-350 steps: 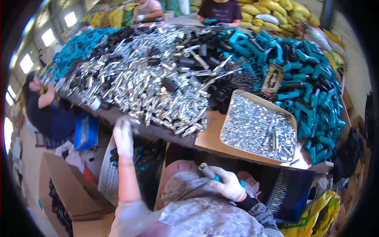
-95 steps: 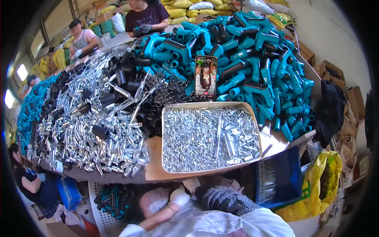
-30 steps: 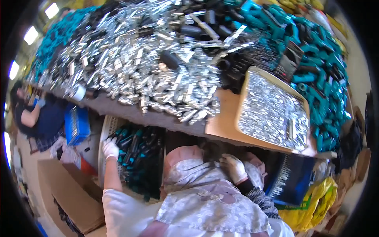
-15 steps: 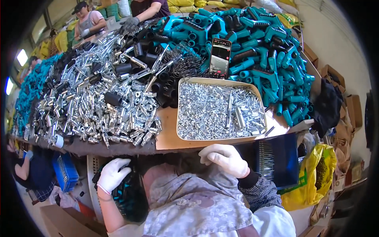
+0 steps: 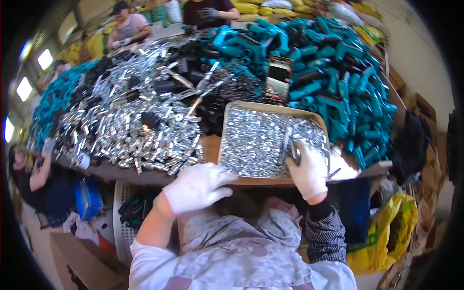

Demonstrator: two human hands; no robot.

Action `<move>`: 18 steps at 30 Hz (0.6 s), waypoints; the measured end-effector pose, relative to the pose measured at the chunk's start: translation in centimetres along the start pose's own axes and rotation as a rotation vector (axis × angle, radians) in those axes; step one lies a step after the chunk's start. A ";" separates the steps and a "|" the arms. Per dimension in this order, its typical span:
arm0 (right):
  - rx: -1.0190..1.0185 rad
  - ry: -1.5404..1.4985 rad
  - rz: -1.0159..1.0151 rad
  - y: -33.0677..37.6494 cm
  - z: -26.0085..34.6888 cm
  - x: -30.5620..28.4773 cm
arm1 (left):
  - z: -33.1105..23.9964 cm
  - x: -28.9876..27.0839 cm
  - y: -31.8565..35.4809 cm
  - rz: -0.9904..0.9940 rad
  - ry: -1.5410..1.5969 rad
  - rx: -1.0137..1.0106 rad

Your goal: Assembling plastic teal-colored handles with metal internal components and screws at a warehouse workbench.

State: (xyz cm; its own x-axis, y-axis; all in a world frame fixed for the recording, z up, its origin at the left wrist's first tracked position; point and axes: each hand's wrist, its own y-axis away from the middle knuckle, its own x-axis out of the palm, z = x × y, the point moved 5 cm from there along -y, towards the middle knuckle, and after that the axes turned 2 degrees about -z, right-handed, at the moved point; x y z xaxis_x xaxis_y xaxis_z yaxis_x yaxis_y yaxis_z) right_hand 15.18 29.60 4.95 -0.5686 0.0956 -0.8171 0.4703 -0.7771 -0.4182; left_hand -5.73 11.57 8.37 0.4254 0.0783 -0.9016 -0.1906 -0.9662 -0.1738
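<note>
My right hand (image 5: pixel 308 170), in a white glove, reaches over the right part of a cream-rimmed tray (image 5: pixel 224 130). Its thumb and fingers close round a short grey metal piece (image 5: pixel 296 151), partly hidden by the glove and blurred. Small shiny metal parts (image 5: pixel 256 140) fill the tray, with longer slim pins (image 5: pixel 314 134) at its right side. My left hand (image 5: pixel 198 187), also gloved in white, hovers at the table's front edge, left of the tray's near corner. Its fingers stretch to the right with the thumb apart, and nothing shows between them.
Silvery metal parts (image 5: pixel 145 130) heap up on the left; teal tool housings (image 5: pixel 333 82) pile at right. A phone (image 5: pixel 279 79) stands behind the tray. Under the table are a white crate (image 5: pixel 126 227) and a blue bin (image 5: pixel 345 212). Co-workers (image 5: pixel 130 26) are across and at left.
My right hand has risen from below the table edge into the tray and closed on a metal piece. My left hand has moved right and up to the edge. The view has shifted slightly.
</note>
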 end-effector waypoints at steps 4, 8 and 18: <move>-0.010 -0.005 -0.147 -0.1 -1.8 -0.8 | 2.2 -1.4 0.0 -0.050 0.034 -0.138; 0.044 -0.332 -0.330 -0.1 -3.0 -2.9 | 8.5 -5.5 2.4 -0.342 0.164 -0.442; 0.112 -1.414 -0.254 3.6 2.4 -1.9 | 21.0 -8.3 -7.5 -0.320 -0.615 -0.571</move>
State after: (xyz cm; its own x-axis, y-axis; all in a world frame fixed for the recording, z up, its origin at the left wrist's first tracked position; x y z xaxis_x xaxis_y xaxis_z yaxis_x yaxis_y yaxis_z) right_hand 16.29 25.13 5.99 -0.8388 -0.3976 0.3720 0.2400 -0.8832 -0.4029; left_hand -26.41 23.37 8.79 -0.1977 0.3242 -0.9251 0.3941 -0.8378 -0.3778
